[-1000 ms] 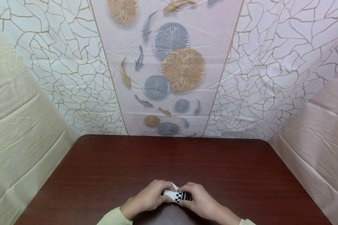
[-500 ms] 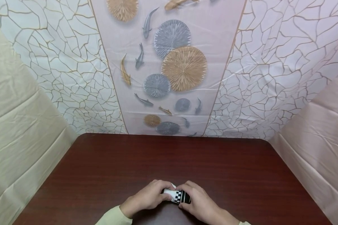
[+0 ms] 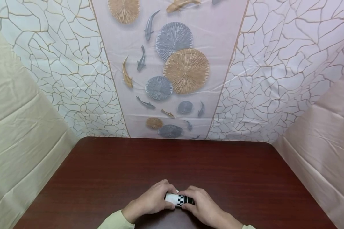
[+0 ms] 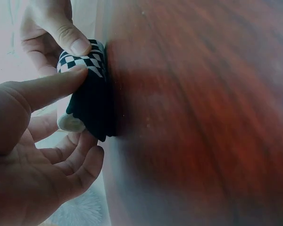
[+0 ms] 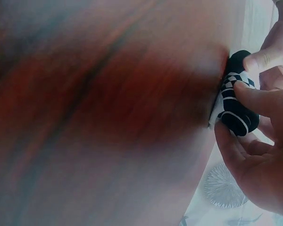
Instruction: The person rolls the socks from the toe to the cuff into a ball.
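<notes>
At the near edge of the counter, centre: both hands meet over one small cloth roll.
Cloth roll [image 3: 179,199]: a tight bundle of fabric, white on its left part, black-and-white checked in the middle, black on its right end; it lies on its side on the dark red-brown counter [image 3: 172,162], long axis running left to right.
Roll against the hands: it sits between the two hands, its left end under the left fingers, its right end under the right fingers, only the middle band showing from above.
Left hand [image 3: 152,201]: fingers curled over the white end, thumb laid along the roll's near side; the left wrist view shows the thumb [image 4: 47,87] pressing the checked band [image 4: 85,61] and the fingers cupped beneath the roll's end.
Right hand [image 3: 202,205]: fingers curled round the black end, holding it; the right wrist view shows the thumb [image 5: 262,96] on top of the roll and a finger under it.
Contact with the counter: the roll rests against the wood in both wrist views.
Sleeves: pale yellow-green cuff [image 3: 114,222] at the left wrist.
Far side: a patterned sheet [image 3: 172,70] with fish and round fans hangs behind the counter, plain sheets to left and right.
</notes>
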A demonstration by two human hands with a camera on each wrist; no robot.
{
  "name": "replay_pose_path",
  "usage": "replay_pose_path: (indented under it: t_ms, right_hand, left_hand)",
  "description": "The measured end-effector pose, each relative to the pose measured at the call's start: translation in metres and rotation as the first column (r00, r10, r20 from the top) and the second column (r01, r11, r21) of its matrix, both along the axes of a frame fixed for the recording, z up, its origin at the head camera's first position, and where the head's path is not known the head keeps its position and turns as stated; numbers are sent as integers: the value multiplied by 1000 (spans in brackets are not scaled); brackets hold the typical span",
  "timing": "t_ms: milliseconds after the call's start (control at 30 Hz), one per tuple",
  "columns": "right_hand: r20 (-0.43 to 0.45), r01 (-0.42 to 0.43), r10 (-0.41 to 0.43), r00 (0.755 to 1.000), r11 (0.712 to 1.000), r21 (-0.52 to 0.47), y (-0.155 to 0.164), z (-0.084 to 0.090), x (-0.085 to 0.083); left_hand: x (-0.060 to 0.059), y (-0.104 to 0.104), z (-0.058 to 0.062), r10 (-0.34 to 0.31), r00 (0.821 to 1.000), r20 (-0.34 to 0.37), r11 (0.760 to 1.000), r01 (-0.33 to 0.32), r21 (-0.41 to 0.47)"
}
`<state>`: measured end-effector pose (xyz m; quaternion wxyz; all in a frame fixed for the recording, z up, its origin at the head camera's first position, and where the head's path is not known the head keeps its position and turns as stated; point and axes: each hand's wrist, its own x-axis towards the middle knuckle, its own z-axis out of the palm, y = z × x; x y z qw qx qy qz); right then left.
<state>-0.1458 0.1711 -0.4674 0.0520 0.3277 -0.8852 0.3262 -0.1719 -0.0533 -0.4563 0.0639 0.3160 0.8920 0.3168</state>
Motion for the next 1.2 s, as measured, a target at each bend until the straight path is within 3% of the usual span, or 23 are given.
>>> replay_pose_path:
  t_ms: [267, 633, 1200]
  right_hand:
    - [80, 1, 0, 997, 1000, -19, 1, 1, 1]
    - [127, 39, -39, 991, 999, 2, -1, 5, -2]
    - [61, 76, -78, 995, 997, 32, -2, 2, -3]
  left_hand:
    - [0, 1, -3, -2, 1000, -1, 1000, 2, -12]
    - [-3, 0, -2, -14, 1000, -24, 1000, 15, 12]
    - [-5, -4, -2, 6, 999, 31, 999, -7, 35]
